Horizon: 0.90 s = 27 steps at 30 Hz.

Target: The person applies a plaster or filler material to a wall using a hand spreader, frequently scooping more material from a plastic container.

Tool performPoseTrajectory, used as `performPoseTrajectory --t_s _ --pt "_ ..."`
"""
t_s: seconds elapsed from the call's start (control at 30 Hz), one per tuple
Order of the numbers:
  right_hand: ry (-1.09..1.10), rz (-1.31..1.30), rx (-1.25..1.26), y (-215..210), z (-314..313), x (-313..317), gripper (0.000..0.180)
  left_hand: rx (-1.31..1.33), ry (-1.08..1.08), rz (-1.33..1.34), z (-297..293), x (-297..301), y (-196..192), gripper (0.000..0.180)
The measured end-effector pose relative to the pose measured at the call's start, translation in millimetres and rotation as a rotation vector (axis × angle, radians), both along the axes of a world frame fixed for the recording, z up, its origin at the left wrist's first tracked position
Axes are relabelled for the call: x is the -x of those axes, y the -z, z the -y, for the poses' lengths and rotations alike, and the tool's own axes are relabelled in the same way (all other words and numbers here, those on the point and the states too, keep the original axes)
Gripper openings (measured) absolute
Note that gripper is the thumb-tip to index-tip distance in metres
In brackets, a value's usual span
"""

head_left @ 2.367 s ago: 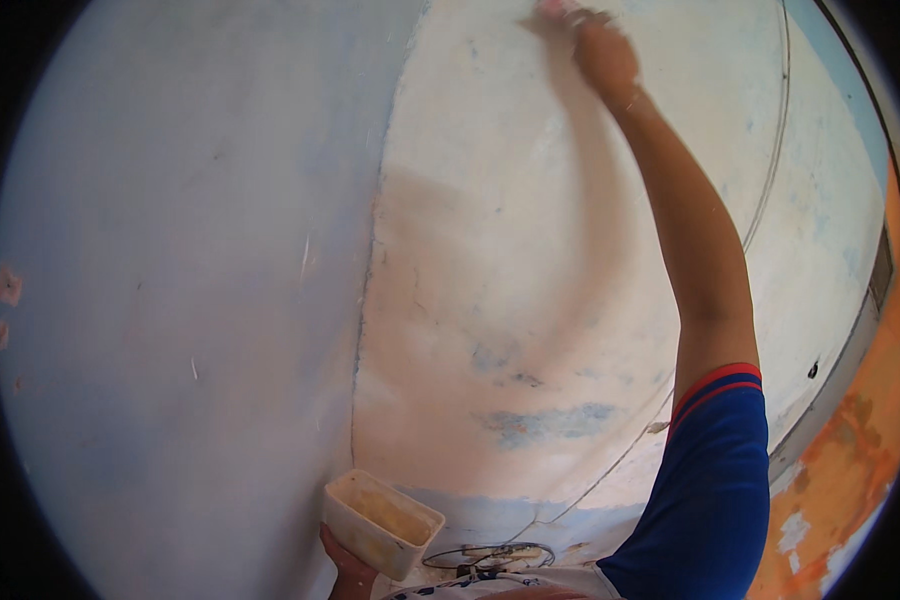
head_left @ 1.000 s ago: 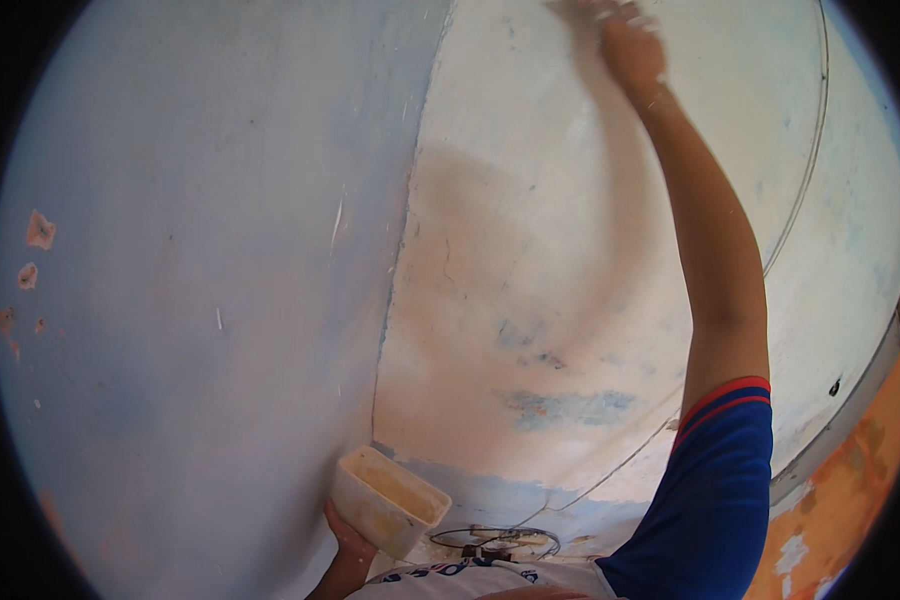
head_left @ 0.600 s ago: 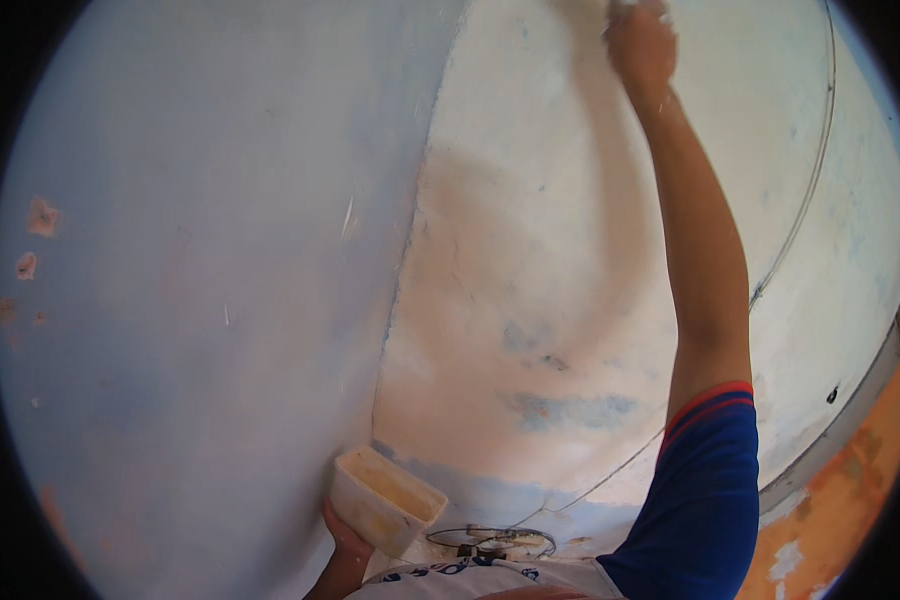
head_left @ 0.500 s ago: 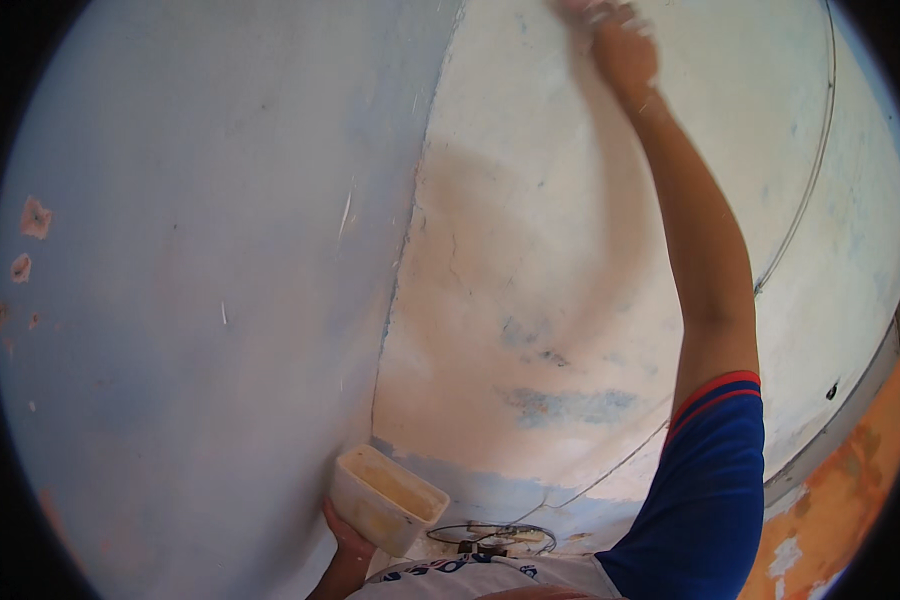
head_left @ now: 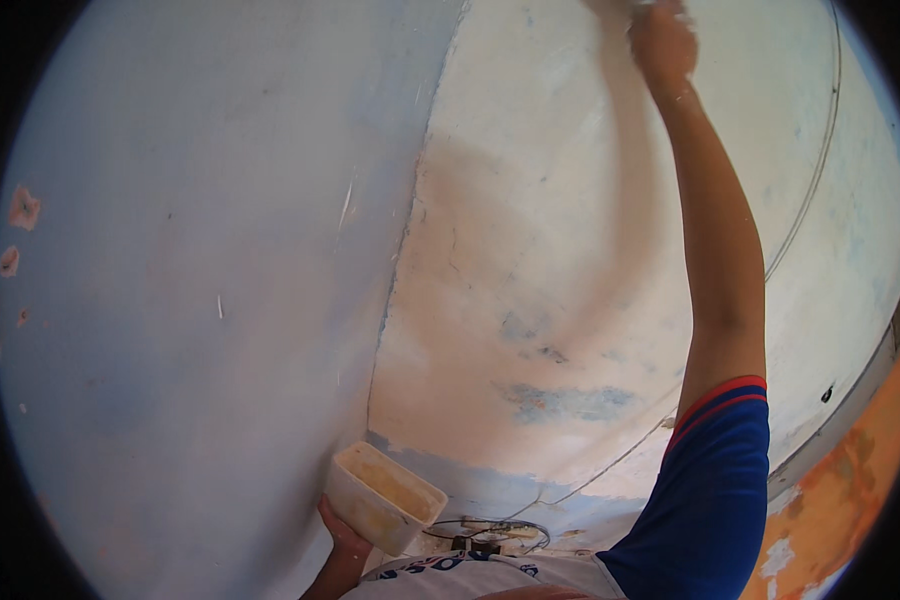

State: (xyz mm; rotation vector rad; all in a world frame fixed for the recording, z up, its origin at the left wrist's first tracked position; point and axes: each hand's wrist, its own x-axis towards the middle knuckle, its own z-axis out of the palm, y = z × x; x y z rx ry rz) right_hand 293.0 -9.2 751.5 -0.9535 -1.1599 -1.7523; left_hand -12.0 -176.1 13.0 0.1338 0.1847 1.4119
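Note:
My left hand [head_left: 344, 530] grips an off-white rectangular plastic tub [head_left: 382, 505] by its lower left side, low in the view. The tub tilts, and its open top shows a yellowish, stained inside. High up, at the picture's upper edge, my right hand [head_left: 664, 48] is raised against the whitish wall [head_left: 530, 230]. Its fingers are closed and smeared with white. Whatever they hold is mostly cut off by the edge and blurred, so I cannot name it.
A bluish-grey wall [head_left: 220, 200] meets the whitish one at a cracked corner on the left. A cable [head_left: 820, 170] runs down the right side. A dark wire ring [head_left: 530, 540] lies low, beyond my shirt. Orange peeling paint [head_left: 840, 500] shows at lower right.
My right hand has moved to the right along the upper wall, its forearm swinging with it. My left hand and the tub have hardly moved.

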Motion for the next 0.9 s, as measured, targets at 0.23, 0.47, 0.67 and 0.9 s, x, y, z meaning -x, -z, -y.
performPoseTrajectory --t_s 0.23,0.47,0.67,0.9 --pt "-0.069 0.685 0.418 225.5 -37.3 44.4 0.033 -0.033 0.024 0.028 -5.0 -0.1 -6.4 0.083" --pt "-0.129 0.115 -0.035 18.4 4.1 26.6 0.021 -0.005 0.041 0.011 -2.6 -2.2 20.5 0.085" --pt "0.025 0.663 0.358 170.6 -51.3 41.7 0.033 -0.025 0.026 -0.010 2.0 -2.8 12.8 0.085" --pt "0.240 -0.077 0.313 36.6 14.4 56.2 0.033 -0.072 -0.006 -0.064 -2.8 1.6 8.9 0.086"
